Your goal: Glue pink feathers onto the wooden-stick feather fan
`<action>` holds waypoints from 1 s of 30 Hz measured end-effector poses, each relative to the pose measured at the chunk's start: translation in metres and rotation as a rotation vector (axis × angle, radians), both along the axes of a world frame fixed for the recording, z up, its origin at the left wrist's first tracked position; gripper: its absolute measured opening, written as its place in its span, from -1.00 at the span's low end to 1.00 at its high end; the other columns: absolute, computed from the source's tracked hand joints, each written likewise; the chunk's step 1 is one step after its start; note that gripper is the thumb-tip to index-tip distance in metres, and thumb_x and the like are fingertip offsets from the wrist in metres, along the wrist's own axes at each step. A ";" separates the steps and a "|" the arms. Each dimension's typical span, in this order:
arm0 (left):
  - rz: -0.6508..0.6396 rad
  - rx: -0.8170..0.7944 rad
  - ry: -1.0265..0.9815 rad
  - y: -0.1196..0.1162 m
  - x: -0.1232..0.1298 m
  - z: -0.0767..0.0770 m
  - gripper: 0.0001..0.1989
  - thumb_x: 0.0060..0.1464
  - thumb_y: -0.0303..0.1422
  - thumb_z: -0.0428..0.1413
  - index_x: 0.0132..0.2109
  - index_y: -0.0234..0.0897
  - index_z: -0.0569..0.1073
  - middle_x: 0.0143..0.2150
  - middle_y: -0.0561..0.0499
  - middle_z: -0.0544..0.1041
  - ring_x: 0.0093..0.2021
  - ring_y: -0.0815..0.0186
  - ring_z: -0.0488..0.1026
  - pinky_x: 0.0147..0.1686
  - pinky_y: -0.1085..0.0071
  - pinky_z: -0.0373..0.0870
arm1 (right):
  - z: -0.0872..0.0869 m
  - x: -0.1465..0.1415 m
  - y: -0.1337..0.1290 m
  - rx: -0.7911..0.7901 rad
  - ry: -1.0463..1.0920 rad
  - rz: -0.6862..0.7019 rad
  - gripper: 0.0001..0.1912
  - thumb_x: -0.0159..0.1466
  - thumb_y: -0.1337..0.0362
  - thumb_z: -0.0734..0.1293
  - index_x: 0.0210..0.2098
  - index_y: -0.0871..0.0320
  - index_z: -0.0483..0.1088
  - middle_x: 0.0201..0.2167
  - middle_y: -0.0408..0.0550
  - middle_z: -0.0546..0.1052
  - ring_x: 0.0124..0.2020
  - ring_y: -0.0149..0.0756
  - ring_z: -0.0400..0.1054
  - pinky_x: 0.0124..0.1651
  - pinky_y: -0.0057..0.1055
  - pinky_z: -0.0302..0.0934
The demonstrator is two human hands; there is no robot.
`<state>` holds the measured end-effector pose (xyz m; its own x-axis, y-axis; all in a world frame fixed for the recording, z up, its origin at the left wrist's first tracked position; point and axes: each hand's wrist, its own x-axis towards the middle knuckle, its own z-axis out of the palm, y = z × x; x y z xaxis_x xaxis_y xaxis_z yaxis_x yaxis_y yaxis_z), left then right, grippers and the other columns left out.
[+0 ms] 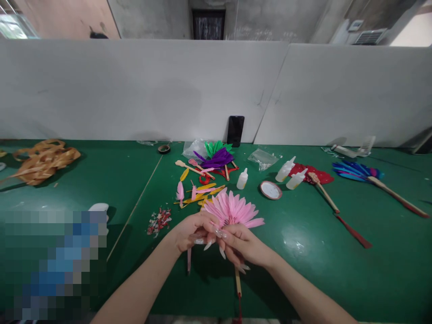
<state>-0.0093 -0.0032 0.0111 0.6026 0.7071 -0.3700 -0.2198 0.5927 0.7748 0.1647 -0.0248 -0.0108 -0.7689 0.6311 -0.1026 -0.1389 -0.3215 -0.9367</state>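
A pink feather fan [236, 208] is held up at the centre, its feathers spread upward. My left hand [199, 229] has its fingers bent around the lower left of the fan, with thumb and fingertips pressed in at its base. From the right, my right hand [241, 243] pinches the same base, fingertips touching those of my left hand. A wooden handle [238, 281] with a red tassel hangs below my right hand. Yellow and pink loose feathers [199, 194] lie just beyond my left hand. The exact pinch point is partly hidden by the fingers.
White glue bottles [242, 179] and a round dish [270, 190] stand behind the fan. Red [317, 175] and blue [357, 171] fans lie to the right. A phone [235, 130] leans on the partition. Brown ribbon [47, 162] and red-white bits [159, 221] lie left.
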 end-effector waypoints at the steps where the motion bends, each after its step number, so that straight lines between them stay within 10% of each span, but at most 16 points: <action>1: -0.020 -0.001 -0.001 0.000 0.000 0.001 -0.93 -0.39 -0.48 0.03 -0.65 -0.42 0.40 -0.78 0.03 0.34 -0.80 0.56 0.04 -0.78 0.58 -0.14 | 0.000 0.000 0.000 -0.005 0.000 0.002 -0.55 0.26 -0.07 0.19 -0.43 0.23 0.27 -0.83 -0.32 0.27 -0.88 -0.59 0.05 -0.83 -0.68 -0.10; 30: -0.192 -0.004 0.020 0.003 -0.007 0.000 -0.87 -0.40 -0.50 0.00 -0.65 -0.43 0.45 -0.81 0.03 0.32 -0.86 0.55 0.01 -0.86 0.60 -0.24 | -0.004 -0.008 -0.007 -0.032 -0.034 0.025 -0.51 0.24 -0.11 0.19 -0.49 0.22 0.25 -0.84 -0.28 0.31 -0.89 -0.60 0.04 -0.83 -0.69 -0.09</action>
<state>-0.0160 -0.0001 0.0112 0.7187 0.5786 -0.3856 -0.0875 0.6254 0.7754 0.1566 -0.0316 -0.0144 -0.7800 0.6079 -0.1486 -0.0987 -0.3541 -0.9300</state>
